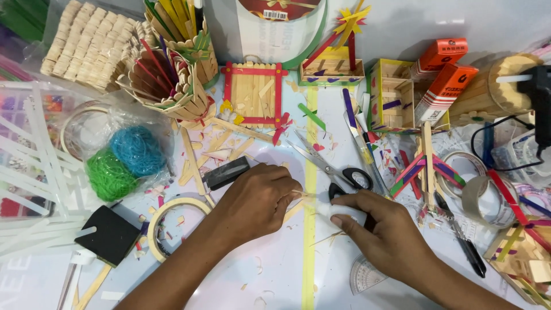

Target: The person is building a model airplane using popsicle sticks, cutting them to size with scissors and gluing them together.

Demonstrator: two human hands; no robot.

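My left hand (255, 202) rests on the white table and pinches a thin wooden stick (302, 194) at its fingertips. My right hand (385, 228) grips a small white glue bottle (343, 213), its tip pointed at the stick's end. The two hands meet over a yellow-green tape line (310, 252). Black-handled scissors (338, 171) lie open just beyond my right hand. A black cutter (227, 173) lies just beyond my left hand.
A red-framed stick panel (255, 95) and stick-built boxes (390, 95) stand at the back. A bag with blue and green thread (123, 161) sits left. Tape rolls (166, 221) (485, 201), a black sponge (107, 235), a protractor (364, 275) and orange boxes (445, 92) surround the hands.
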